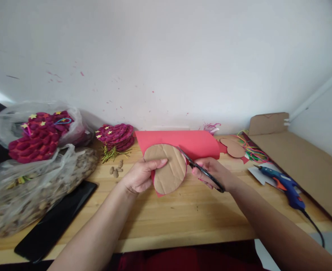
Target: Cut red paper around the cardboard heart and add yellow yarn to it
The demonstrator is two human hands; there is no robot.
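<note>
My left hand point(140, 176) grips a round piece of brown cardboard point(170, 169), thumb on its face and fingers underneath. Red paper shows along the rim and below the disc's lower edge. Black-handled scissors point(208, 175) are in my right hand point(211, 169), their blades reaching the upper right edge of the disc. Behind the disc lies a large red paper sheet point(179, 139), curled at its right end. How the blades meet the red paper is too small to tell.
On the left are a bag of nutshell-like pieces point(55, 184), a black phone-like slab point(55, 222) and purple-red star-dotted pieces point(116, 135). At right lie a blue glue gun point(290, 188), colored cords point(256, 152), cardboard shapes point(233, 147) and a large cardboard sheet point(304, 162). A wall rises behind.
</note>
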